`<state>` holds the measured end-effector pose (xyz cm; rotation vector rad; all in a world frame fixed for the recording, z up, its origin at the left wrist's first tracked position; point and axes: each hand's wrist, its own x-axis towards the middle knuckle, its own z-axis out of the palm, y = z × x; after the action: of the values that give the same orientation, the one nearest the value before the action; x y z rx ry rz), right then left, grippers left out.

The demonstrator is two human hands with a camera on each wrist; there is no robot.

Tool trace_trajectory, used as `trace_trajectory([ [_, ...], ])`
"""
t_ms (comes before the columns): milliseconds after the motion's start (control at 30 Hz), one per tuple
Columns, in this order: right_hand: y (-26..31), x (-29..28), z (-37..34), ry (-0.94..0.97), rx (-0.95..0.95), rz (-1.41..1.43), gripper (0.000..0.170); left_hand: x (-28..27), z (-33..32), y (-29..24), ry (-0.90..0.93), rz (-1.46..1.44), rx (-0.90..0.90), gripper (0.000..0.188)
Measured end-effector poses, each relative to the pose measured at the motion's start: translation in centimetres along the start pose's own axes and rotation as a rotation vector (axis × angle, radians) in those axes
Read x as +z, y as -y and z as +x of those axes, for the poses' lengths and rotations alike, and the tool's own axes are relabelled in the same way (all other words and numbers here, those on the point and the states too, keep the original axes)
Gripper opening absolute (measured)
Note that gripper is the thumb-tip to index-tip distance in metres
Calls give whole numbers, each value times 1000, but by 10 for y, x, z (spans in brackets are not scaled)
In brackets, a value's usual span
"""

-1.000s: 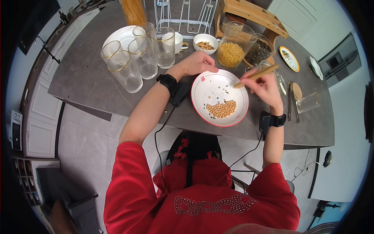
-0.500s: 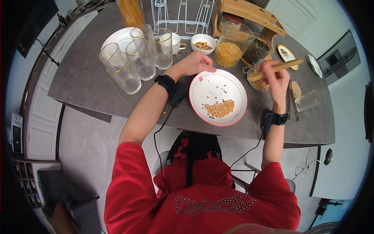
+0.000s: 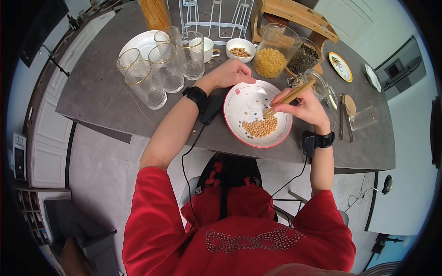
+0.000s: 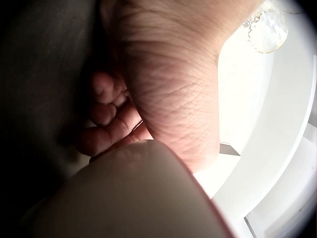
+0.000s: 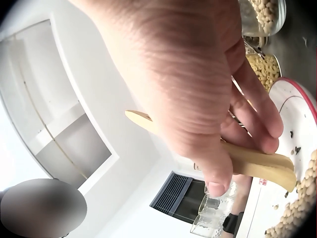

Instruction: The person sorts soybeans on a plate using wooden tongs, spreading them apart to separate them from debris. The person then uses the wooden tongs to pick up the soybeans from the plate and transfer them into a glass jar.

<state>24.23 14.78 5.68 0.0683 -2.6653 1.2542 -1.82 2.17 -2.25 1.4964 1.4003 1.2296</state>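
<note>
A white plate (image 3: 237,103) with a red rim carries a heap of chickpeas (image 3: 261,127) and scattered small dark seeds. At its far edge my left hand (image 3: 230,75) holds the rim. In the left wrist view, curled fingers (image 4: 104,134) show behind the plate's pale side. My right hand (image 3: 306,108) grips wooden tongs (image 3: 294,93) between thumb and fingers. The tongs' tips point down into the plate, close above the upper side of the heap. In the right wrist view, the tips' wide end stands beside the chickpeas.
An open glass jar (image 3: 317,85) stands right behind the right hand. Farther back are a container of yellow pasta (image 3: 270,63), a bowl of nuts (image 3: 240,49) and a wire rack (image 3: 216,23). Several gold-rimmed glasses (image 3: 146,85) stand left of the left arm. An empty glass (image 3: 363,118) lies at right.
My right hand carried the tongs from the plate to over the jar of chickpeas, then back down into the plate. The left hand stays at the rim.
</note>
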Motion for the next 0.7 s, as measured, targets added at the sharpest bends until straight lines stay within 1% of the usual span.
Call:
trace_trajectory([
  [67, -3, 2, 0, -6, -87, -50, 17, 1, 0, 4, -15, 12, 29, 26],
  [100, -2, 2, 0, -1, -84, -47, 17, 1, -1, 6, -17, 8, 25, 26],
  [167, 0, 3, -1, 1, -17, -39, 15, -1, 1, 6, 1, 25, -4, 25],
  [300, -1, 3, 2, -20, -45, -42, 15, -2, -1, -1, -6, 13, 12, 27],
  [400, -2, 3, 0, -58, -44, -108, 14, 0, -3, 1, 1, 8, 5, 26],
  [500, 4, -6, -1, -158, -25, -136, 13, 1, 1, 3, 0, 25, 0, 26],
  [567, -8, -13, -7, -423, -74, 20, 12, 0, 2, 7, -20, 19, 21, 26],
  [600, -1, -21, -11, -588, 2, 66, 10, -2, 1, 5, -28, 18, 20, 26],
  [633, -10, -30, -13, -793, -87, 120, 15, -1, 0, 3, -27, 46, 19, 25],
  [667, -14, -41, -17, -958, -121, 80, 20, 0, -1, 2, -23, 74, 17, 25],
  [700, -18, -50, -20, -1034, -107, 25, 20, 1, 0, 3, -23, 56, 18, 26],
])
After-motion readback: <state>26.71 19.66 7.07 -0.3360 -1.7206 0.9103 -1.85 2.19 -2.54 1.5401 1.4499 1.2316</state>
